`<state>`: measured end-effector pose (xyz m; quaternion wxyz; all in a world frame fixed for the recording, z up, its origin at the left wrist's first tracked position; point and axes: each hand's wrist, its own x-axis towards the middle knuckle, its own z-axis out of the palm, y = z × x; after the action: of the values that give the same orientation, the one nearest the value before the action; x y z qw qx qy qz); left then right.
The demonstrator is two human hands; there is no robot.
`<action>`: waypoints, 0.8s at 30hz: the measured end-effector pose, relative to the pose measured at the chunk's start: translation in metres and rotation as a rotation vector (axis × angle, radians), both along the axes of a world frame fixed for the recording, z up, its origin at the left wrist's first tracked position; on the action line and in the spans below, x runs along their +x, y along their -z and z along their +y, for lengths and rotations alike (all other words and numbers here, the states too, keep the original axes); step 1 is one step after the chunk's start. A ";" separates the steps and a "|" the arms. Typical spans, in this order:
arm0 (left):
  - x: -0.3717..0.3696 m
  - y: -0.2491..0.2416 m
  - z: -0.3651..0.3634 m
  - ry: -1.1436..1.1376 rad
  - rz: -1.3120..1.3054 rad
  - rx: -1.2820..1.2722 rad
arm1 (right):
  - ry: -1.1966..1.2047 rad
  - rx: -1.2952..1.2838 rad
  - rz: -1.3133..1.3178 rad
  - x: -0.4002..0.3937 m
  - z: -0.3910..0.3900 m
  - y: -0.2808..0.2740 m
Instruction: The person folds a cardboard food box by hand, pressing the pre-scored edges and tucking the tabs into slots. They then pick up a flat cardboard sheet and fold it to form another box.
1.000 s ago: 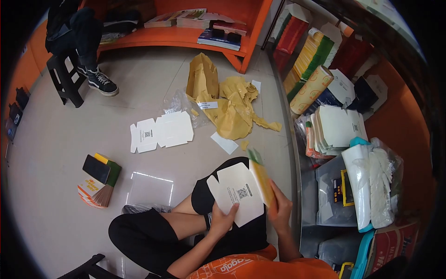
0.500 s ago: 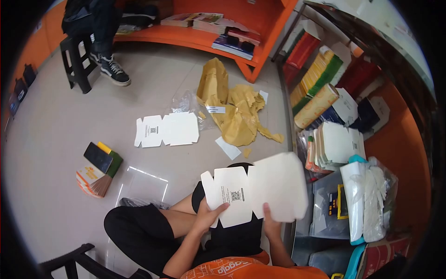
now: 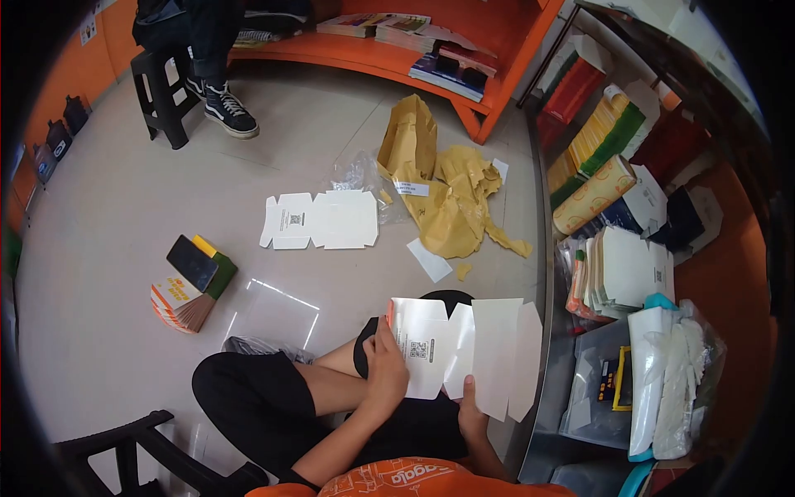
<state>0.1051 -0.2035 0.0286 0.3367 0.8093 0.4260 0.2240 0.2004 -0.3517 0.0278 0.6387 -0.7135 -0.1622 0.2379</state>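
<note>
Over my lap is a white die-cut card [image 3: 424, 335] with a printed code, its panels partly bent. My left hand [image 3: 385, 364] is closed on the card's left edge, where a red-orange strip shows. At the lower middle edge my right hand [image 3: 472, 407] grips it, thumb on top. A similar flat white card [image 3: 346, 220] lies on the floor ahead. To the left, a dark phone [image 3: 192, 263] rests on a stack of printed orange-and-white cards [image 3: 180, 302].
Torn brown paper [image 3: 451, 211] and clear plastic [image 3: 356, 176] lie on the floor. A person's shoe [image 3: 232, 109] is beside a black stool [image 3: 161, 95]. Shelves at right hold folded cards [image 3: 625, 269] and a clear bin [image 3: 596, 385]. A black chair [image 3: 141, 451] stands lower left.
The card's right panels have folded and turned, and its left flap has bent. My left hand has moved up to the left edge. The whole view has shifted slightly.
</note>
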 end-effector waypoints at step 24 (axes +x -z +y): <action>-0.073 0.000 0.009 -0.131 -0.683 -0.838 | -0.091 0.481 0.750 0.069 -0.037 -0.021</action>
<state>0.0325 -0.1940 0.0286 0.7351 0.4585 0.3949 0.3058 0.2693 -0.3892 0.0488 0.7900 -0.4012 -0.0013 0.4636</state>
